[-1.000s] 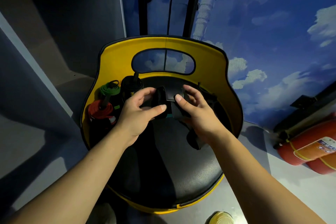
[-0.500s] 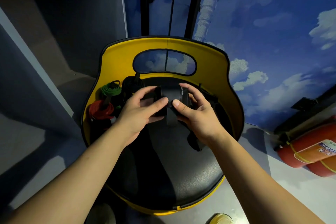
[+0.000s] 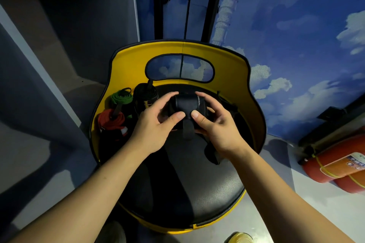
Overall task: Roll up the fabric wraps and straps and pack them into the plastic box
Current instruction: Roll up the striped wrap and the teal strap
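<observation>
- Between both hands, above the seat: a black, smooth-faced fabric wrap rolled into a stubby cylinder (image 3: pixel 187 104), loose flat tail hanging from its underside
- Left hand (image 3: pixel 152 130) curled round the roll's left end, thumb pressed on the front, fingers over the top
- Right hand (image 3: pixel 215 126) gripping the right end likewise, thumb tip just beside the left thumb
- Underneath: round chair with glossy yellow curved backrest (image 3: pixel 126 69), oval cut-out handle, and black pebbled leather-like seat (image 3: pixel 207 193)
- On the seat's left edge, against the backrest: a green woven strap coil (image 3: pixel 120 98), a red rolled wrap (image 3: pixel 110 120), and a black rolled wrap with yellow lettering (image 3: pixel 145 94), standing close together
- Behind the right hand: more dark limp fabric (image 3: pixel 212 154), shape unclear
- Far right, on the floor: orange-red cylindrical extinguishers (image 3: pixel 335 163)
</observation>
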Motion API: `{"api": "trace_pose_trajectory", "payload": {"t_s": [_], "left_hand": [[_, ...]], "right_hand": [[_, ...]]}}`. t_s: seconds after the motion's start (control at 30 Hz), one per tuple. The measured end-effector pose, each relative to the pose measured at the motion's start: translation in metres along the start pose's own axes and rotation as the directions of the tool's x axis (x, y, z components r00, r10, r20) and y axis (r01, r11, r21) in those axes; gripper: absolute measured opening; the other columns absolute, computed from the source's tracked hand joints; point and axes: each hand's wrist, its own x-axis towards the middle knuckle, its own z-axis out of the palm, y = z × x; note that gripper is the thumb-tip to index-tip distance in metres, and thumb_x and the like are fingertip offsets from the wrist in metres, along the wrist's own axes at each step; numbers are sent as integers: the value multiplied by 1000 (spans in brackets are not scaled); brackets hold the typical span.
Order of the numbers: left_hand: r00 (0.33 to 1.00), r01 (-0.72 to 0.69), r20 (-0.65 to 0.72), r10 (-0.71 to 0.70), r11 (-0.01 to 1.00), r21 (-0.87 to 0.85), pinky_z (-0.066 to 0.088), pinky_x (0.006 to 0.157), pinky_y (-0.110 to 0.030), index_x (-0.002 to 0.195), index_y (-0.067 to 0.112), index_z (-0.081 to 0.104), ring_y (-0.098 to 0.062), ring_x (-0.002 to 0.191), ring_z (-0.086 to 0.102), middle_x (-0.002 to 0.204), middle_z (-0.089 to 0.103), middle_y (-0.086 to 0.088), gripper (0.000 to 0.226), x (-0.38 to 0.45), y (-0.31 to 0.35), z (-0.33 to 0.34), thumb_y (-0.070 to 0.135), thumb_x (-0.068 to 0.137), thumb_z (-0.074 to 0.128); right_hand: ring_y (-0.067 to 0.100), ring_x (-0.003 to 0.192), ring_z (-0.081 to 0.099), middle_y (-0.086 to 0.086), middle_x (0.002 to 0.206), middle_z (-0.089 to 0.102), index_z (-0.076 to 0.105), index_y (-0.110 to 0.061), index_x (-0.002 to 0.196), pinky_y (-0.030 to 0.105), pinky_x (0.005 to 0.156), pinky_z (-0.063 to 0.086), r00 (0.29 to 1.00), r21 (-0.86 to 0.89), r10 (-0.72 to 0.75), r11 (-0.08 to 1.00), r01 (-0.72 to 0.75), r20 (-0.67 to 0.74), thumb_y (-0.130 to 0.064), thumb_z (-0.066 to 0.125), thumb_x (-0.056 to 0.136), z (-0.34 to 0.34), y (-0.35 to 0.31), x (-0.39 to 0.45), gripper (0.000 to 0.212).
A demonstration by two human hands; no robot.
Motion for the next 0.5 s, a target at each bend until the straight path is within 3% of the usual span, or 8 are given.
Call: {"api": "trace_pose_trajectory", "payload": {"t_s": [0.2, 0.37, 0.5], "left_hand": [[998, 54, -24, -56, 996, -71, 55, 98, -48, 134, 46, 58, -16, 123, 63, 132, 66, 6, 54, 0, 1, 1, 42, 83, 76], [991, 130, 32, -126, 970, -206, 59, 93, -47, 135, 46, 58, -16, 117, 67, 136, 63, 4, 56, 1, 3, -4, 18, 90, 74], [993, 120, 23, -118, 971, -207, 59, 91, -50, 131, 46, 60, -17, 114, 69, 131, 66, 1, 55, 1, 5, -3, 10, 91, 71]], "right_hand": [[23, 105, 72, 2, 121, 71, 55, -29, 140, 31, 75, 59, 999, 26, 41, 999, -40, -7, -12, 67, 93, 3, 4, 1, 51], [21, 116, 67, 4, 132, 65, 46, -38, 146, 34, 86, 56, 996, 18, 58, 998, -59, 61, -12, 64, 96, -1, 3, 2, 59], [23, 115, 68, 6, 133, 64, 50, -36, 143, 37, 84, 58, 1000, -4, 12, 1000, -12, 20, -7, 64, 96, 2, 8, 3, 57]]}}
